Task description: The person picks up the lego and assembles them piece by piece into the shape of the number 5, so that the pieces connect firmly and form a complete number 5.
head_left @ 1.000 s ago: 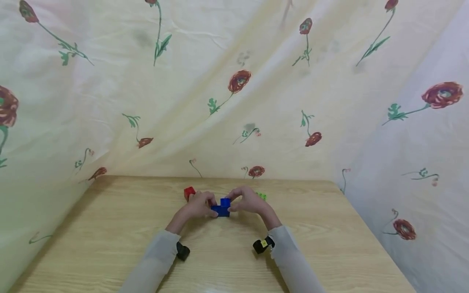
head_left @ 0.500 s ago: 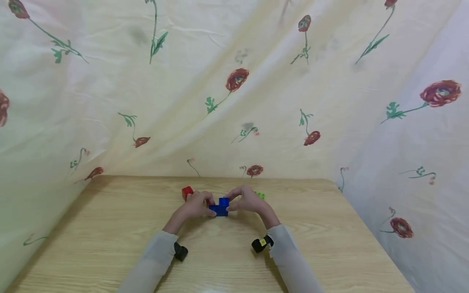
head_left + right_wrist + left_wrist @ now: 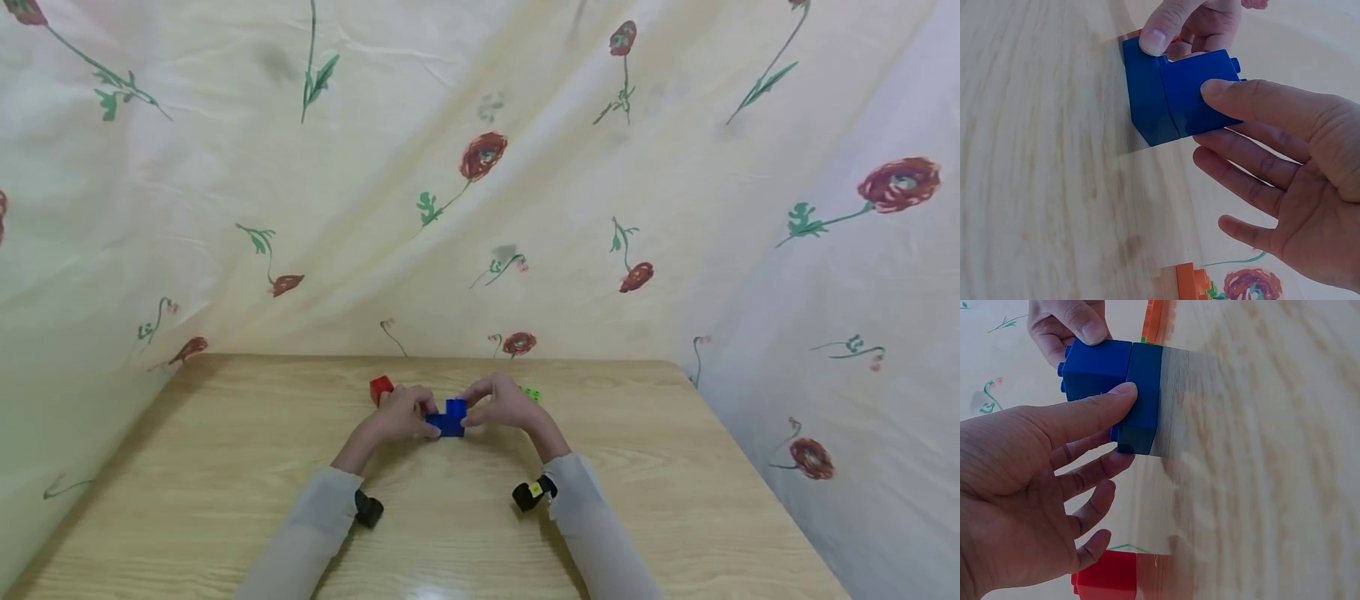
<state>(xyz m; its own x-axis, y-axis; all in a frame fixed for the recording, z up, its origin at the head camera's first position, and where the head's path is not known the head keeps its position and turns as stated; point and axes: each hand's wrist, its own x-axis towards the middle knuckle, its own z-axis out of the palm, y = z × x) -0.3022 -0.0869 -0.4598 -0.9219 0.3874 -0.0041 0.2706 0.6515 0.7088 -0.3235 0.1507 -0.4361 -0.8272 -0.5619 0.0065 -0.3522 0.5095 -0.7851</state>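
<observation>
Two stacked blue toy bricks stand on the table between both hands. The lower brick [image 3: 1144, 394] is longer and flatter; the taller upper brick [image 3: 1194, 81] sits over its right end. My left hand [image 3: 402, 414] pinches the lower brick at its left end, thumb on the near face, the other fingers behind. With thumb and fingers, my right hand [image 3: 504, 407] grips the upper brick from the right. Studs show on top of the upper brick in both wrist views. A red brick [image 3: 380, 389] lies just beyond the left hand, partly hidden by it.
Behind the right hand is a green studded brick [image 3: 532, 393]; an orange brick [image 3: 1186, 282] shows by it in the right wrist view. The wooden table [image 3: 225, 467] ends at a flowered cloth [image 3: 360, 208] at the back. Each wrist wears a black camera.
The head view has shifted slightly. Both hands keep their hold on the stacked blue bricks, which look the same throughout.
</observation>
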